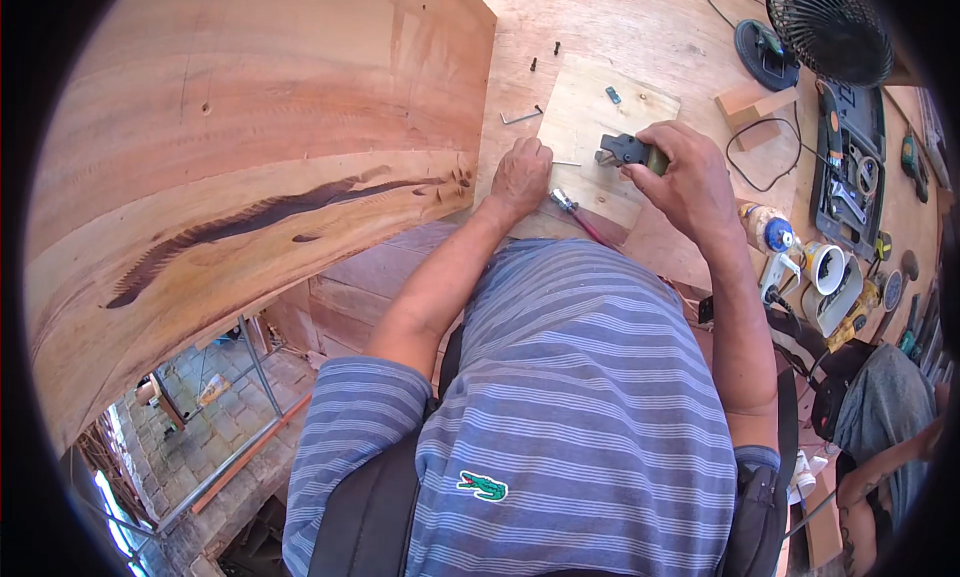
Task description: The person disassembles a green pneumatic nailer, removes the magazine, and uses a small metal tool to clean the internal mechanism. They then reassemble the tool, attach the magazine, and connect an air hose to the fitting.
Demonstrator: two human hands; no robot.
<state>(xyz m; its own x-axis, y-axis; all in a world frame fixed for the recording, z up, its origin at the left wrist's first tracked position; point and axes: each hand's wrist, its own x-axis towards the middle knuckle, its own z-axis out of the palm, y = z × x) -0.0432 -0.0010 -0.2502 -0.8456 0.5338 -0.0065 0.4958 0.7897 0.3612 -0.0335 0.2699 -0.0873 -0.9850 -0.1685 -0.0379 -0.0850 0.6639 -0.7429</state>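
On the wooden table point(620, 17), a pale board point(590, 122) was set toward the near edge. Over it a dark tool point(625, 149) was gripped in the right hand point(692, 172); the left hand point(521, 180) was curled narrow by the board's left edge, its hold impossible to tell. Work was judged partway, since dark bolts point(533, 65) and a hex key point(520, 117) were seen loose, unfitted. Only a green reptile emblem point(483, 486) was made out; no writing could be read.

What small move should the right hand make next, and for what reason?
Perhaps ease the dark tool in the right hand slightly toward the thin rod: the tool's head points that way, a narrow gap seems to separate them, and the rod's other end lies at the left hand.
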